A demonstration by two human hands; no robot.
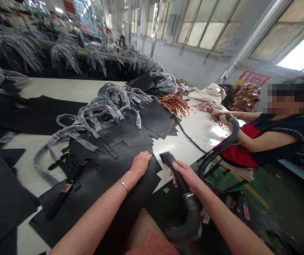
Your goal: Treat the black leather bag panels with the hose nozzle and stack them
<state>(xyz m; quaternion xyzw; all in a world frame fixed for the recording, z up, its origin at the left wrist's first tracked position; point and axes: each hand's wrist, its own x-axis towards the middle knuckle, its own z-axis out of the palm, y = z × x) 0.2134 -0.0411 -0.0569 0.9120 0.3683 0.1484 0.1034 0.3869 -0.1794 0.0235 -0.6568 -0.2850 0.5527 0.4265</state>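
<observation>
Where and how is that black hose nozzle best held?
Probably by the slim nozzle neck, from the right, as the right grip holds it: straight and seemingly narrow enough to wrap, between the wider mouth and the metal clamp.

A smooth white table (202, 127) bears black leather-like panels (112, 170) at eight o'clock. Gold-clasped brown straps (177, 106) lie at two o'clock.

Pale wall (173, 62), paned windows (212, 33), green floor (272, 184), yellow line (258, 197)

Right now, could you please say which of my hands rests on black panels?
Your left hand, with the bracelet; your right hand grips the black nozzle.
</observation>
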